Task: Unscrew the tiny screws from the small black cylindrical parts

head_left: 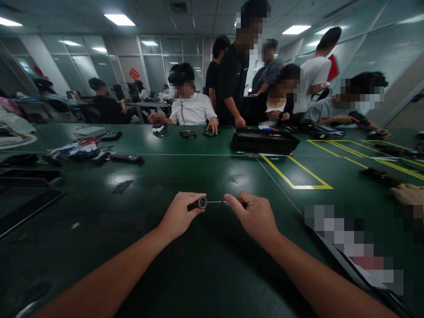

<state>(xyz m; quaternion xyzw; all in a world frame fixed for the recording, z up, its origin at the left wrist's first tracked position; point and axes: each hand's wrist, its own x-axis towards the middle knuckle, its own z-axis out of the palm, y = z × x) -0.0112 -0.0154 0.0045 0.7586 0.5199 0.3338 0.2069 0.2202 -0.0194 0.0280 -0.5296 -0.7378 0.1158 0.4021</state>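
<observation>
My left hand [181,212] is closed around a short black cylinder [202,202]. Its round, light-rimmed end faces me, and some inner parts show in it. A screwdriver [214,202] with a thin metal shaft and a red collar is gripped in my right hand [256,213], fingers curled over most of its handle. The shaft points left, and its tip meets or lies right beside the cylinder's side; I cannot tell which. Both hands are just above the green tabletop [159,176], near the middle of the view.
A long black bin [265,141] stands across the table beside yellow tape outlines [311,187]. Tools and cables [82,149] lie at the left, near a dark flat tray [29,212]. Several people sit or stand opposite; another person's hand [409,196] reaches in from the right.
</observation>
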